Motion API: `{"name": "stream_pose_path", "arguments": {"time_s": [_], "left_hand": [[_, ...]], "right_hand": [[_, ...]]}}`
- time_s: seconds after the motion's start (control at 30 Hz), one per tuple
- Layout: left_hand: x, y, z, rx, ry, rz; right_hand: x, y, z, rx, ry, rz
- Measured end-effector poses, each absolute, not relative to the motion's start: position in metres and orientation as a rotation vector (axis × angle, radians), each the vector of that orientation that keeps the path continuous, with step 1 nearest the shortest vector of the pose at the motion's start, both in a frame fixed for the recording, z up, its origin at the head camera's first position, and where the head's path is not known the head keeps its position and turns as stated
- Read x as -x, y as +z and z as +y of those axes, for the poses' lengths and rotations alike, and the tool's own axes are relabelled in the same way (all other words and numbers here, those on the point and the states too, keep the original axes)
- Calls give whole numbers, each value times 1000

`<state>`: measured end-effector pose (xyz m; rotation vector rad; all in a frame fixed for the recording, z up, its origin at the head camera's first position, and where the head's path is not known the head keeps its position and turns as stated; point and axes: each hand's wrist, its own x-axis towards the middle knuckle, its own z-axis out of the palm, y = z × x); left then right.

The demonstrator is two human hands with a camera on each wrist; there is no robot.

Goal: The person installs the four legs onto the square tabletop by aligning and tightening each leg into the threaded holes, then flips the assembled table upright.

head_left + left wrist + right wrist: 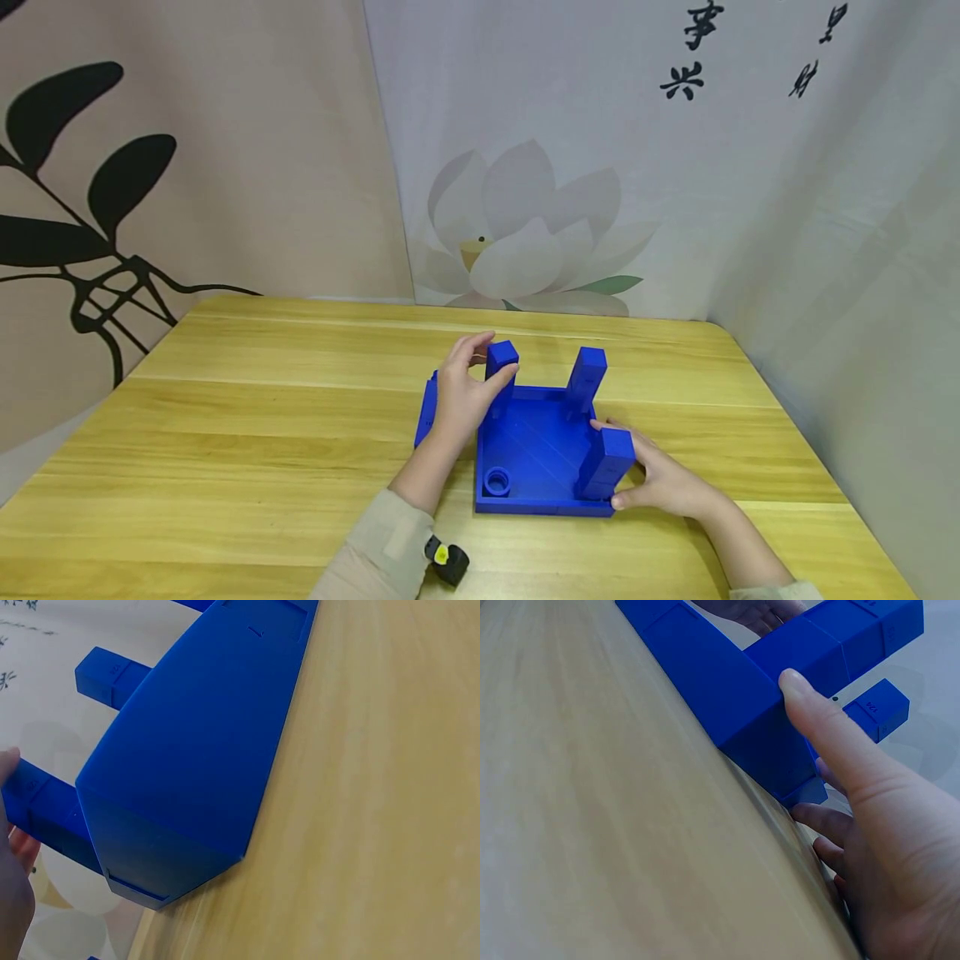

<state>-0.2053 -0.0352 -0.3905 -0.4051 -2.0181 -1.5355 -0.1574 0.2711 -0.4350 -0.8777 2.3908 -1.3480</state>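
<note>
A shallow blue tray-like base [536,509] lies on the table, with upright square posts at three of its corners. My left hand [467,385] holds the far-left post [502,357] near its top, thumb on one side and fingers on the other; that post [49,814] also shows in the left wrist view. At the near-right corner, my right hand [663,479] grips the base beside the near-right post [609,458]. In the right wrist view its thumb [825,712] presses the near wall, with fingers round the side. A round socket [497,482] occupies the near-left corner.
The far-right post [587,375] stands at the back of the base. Another blue piece [426,412] lies left of the base, partly hidden by my left hand. A wooden table [225,458] reaches back to a printed curtain [562,125]. A black strap device [450,564] sits by my left sleeve.
</note>
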Motion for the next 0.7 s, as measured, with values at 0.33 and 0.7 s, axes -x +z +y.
{"name": "stream_pose_path", "arguments": {"time_s": [0.33,0.7], "left_hand": [[206,-392,-35,381,-1514,-1958],[207,-392,-36,425,-1534,-1947]], "right_hand": [[158,-436,272,879,-1349,2386],[158,-435,272,888,-1355,2381]]}}
